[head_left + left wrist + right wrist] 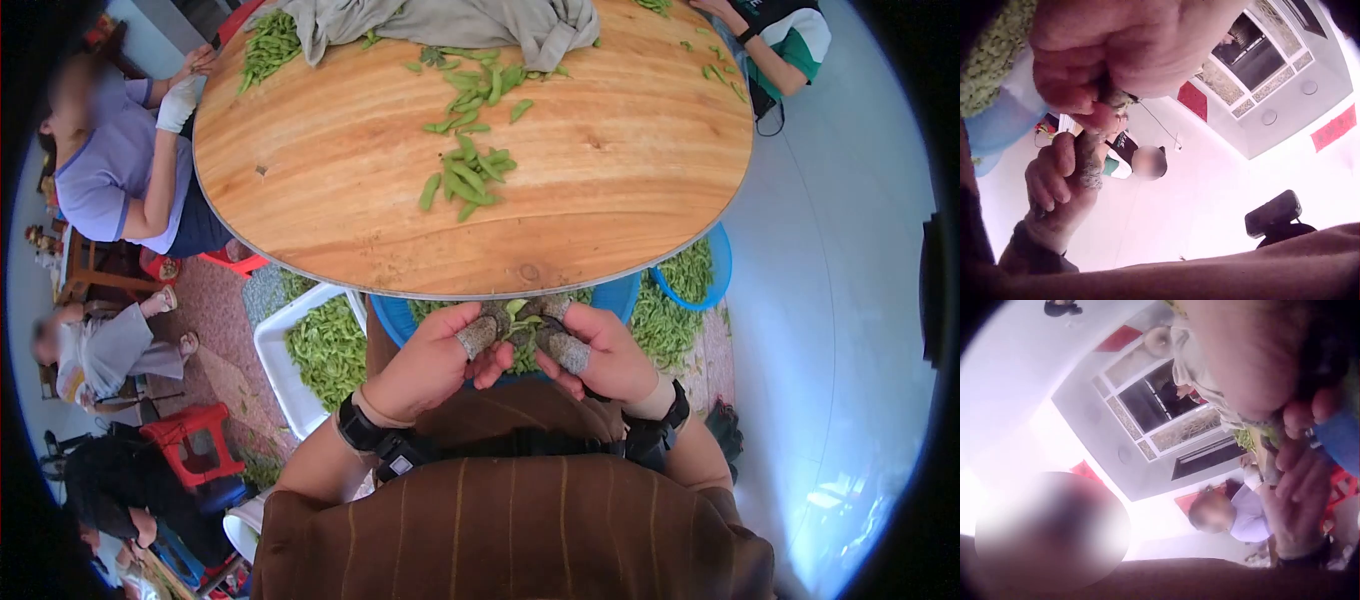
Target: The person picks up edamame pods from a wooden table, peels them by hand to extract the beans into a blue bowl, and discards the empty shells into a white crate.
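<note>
In the head view, my left hand [425, 360] and right hand [612, 360] meet just below the table edge. Grey fabric covers [477, 337] wrap the thumbs and some fingers. Between the fingertips, both hands pinch a green edamame pod [516, 307], partly hidden by the covers. Beneath the hands stands a blue basin [617, 296], with green beans or pods in it. The left wrist view has the left hand [1129, 44] large above, fingers curled, with the right hand [1063, 181] close by. In the right wrist view the fingertips of both hands come together.
A round wooden table [620, 200] in front bears a small pile of edamame pods [470, 175] and a grey cloth [450, 25]. A white tray [275, 350] of pods stands left, a blue basket [722, 265] right. A person [130, 170] sits left; a red stool [195, 435] stands behind.
</note>
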Action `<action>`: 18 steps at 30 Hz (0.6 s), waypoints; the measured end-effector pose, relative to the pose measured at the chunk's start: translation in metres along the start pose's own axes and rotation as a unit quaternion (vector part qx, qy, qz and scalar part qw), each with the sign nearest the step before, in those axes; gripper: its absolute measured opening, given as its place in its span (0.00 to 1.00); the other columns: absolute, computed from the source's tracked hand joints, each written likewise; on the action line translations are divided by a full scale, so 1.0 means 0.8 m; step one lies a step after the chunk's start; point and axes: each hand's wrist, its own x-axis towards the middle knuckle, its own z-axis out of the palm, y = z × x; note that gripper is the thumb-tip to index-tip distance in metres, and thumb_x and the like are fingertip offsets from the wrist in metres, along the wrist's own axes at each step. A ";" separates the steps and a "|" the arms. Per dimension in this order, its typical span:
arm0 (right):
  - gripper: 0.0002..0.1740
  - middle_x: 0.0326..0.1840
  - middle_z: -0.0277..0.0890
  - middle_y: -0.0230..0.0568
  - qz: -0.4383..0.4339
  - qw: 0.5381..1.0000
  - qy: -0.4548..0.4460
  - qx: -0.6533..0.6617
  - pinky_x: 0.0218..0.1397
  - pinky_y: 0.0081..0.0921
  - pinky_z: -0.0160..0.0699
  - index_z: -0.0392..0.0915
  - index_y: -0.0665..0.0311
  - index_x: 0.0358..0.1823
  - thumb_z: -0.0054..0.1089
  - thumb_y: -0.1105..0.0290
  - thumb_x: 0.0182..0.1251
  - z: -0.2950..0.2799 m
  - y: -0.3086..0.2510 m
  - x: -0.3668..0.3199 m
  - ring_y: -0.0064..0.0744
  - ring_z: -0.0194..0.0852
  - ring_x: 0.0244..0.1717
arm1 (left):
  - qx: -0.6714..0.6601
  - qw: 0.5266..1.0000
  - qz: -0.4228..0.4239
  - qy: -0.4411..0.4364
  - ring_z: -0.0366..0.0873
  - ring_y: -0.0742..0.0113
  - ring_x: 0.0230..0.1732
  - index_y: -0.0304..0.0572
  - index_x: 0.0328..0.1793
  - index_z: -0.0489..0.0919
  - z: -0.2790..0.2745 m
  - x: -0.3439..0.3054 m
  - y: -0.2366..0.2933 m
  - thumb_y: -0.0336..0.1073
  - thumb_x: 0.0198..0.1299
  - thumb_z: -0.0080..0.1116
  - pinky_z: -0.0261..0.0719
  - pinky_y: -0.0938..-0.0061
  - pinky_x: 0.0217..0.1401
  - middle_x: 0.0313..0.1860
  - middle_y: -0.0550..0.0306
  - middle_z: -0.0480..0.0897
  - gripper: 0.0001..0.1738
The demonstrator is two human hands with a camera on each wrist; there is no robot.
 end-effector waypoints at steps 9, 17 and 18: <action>0.14 0.27 0.72 0.51 -0.200 0.879 0.162 -0.402 0.32 0.40 0.72 0.68 0.67 0.34 0.63 0.73 0.49 -0.002 0.016 0.010 0.53 0.73 0.28 | 0.380 0.917 0.124 0.005 0.79 0.61 0.27 0.36 0.32 0.75 0.003 0.006 -0.013 0.20 0.49 0.47 0.74 0.73 0.30 0.25 0.49 0.79 0.07; 0.14 0.27 0.71 0.53 -0.220 0.830 0.138 -0.493 0.35 0.44 0.72 0.67 0.68 0.31 0.62 0.74 0.44 0.016 0.028 0.026 0.58 0.73 0.32 | 0.494 0.847 0.196 0.003 0.77 0.40 0.34 0.34 0.32 0.75 -0.007 0.014 -0.024 0.20 0.42 0.50 0.75 0.61 0.35 0.28 0.39 0.78 0.08; 0.14 0.27 0.71 0.53 -0.215 0.829 0.148 -0.495 0.34 0.44 0.72 0.67 0.68 0.30 0.62 0.73 0.43 0.017 0.036 0.029 0.58 0.73 0.31 | 0.493 0.847 0.196 0.002 0.77 0.40 0.34 0.34 0.32 0.75 -0.010 0.015 -0.028 0.20 0.42 0.50 0.75 0.61 0.35 0.28 0.39 0.78 0.08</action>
